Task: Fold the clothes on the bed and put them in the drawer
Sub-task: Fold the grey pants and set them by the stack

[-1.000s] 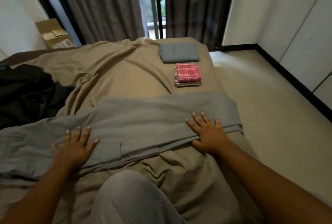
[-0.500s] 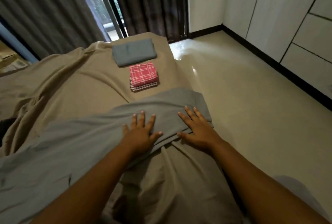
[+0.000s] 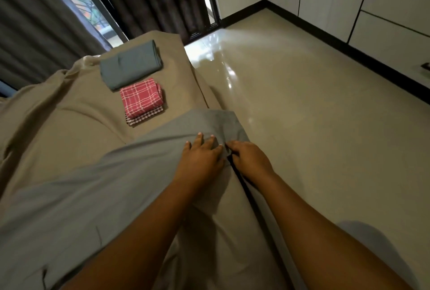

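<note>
1. The grey garment lies lengthwise across the bed, running from 8 o'clock up to the bed edge near centre. It is unfolded.
2. Change: a second ago my hands sat well apart along it. My left hand has since slid over to the end at the bed edge, just beside my right hand.
3. Left fingers are slightly spread and pressing flat on the cloth. Right fingers are bent with the tips tucked into the crease. It looks like a pinch on the end, but I can't tell for sure.
4. My read: smoothing is done and both hands are set to lift this end and fold it back toward 8 o'clock.
5. Done pieces sit at 11 o'clock, well apart from the hands: the folded blue-grey piece, and just beside it the red check cloth on top of a dark check cloth.
6. Cabinet fronts are at 2 o'clock, across the floor. I can't tell which one is the drawer.
7. Risks: this end sits at the bed edge and could slide off. The sheet is rumpled underneath, so the fold may skew.
</note>
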Available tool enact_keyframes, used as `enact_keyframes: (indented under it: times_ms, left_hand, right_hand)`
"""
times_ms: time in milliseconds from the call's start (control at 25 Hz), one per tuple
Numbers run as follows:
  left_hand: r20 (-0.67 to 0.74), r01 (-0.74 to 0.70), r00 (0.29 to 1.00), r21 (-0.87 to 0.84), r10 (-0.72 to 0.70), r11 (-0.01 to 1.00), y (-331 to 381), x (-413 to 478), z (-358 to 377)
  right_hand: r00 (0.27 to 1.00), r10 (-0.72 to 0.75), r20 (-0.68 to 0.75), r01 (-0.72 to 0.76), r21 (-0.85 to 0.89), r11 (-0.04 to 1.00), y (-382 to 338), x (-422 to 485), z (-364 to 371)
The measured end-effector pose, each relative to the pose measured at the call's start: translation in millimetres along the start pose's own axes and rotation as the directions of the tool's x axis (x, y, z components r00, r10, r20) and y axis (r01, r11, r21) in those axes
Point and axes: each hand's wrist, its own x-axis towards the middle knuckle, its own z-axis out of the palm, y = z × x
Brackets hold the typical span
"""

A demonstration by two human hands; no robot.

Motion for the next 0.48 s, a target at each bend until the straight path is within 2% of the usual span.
enact_keyframes:
  times_ms: [80, 160, 240, 280, 360, 400, 480]
  left_hand:
    - [-0.056, -0.043, 0.998, 0.006, 0.044, 0.999, 5, 2, 4]
    - [-0.181, -0.114, 0.977, 0.016, 0.115, 0.993, 6, -1, 11]
    - [-0.267, -0.186, 0.944, 0.046, 0.191, 0.982, 1, -5, 23]
    - [-0.276, -0.207, 0.937, 0.047, 0.212, 0.977, 0, -7, 28]
    - [-0.199, -0.220, 0.958, -0.047, 0.207, 0.974, 0, -13, 27]
    - [-0.168, -0.212, 0.967, -0.122, 0.191, 0.970, 0, -17, 23]
    - [-0.143, -0.178, 0.979, -0.235, 0.147, 0.956, -11, -29, 14]
  right_hand:
    - [0.997, 0.039, -0.071, -0.042, -0.046, 0.998, -3, -2, -2]
    - [0.984, 0.071, -0.165, -0.088, -0.097, 0.991, -4, -6, -6]
    - [0.985, 0.100, -0.139, -0.121, -0.154, 0.981, -6, -14, -9]
    - [0.991, 0.115, -0.064, -0.125, -0.174, 0.977, -7, -19, -9]
    - [0.987, 0.147, 0.066, -0.133, -0.180, 0.975, -14, -29, -10]
    - [0.985, 0.164, 0.054, -0.152, -0.176, 0.973, -17, -30, -13]
    - [0.985, 0.140, -0.103, -0.157, -0.181, 0.971, -28, -28, -22]
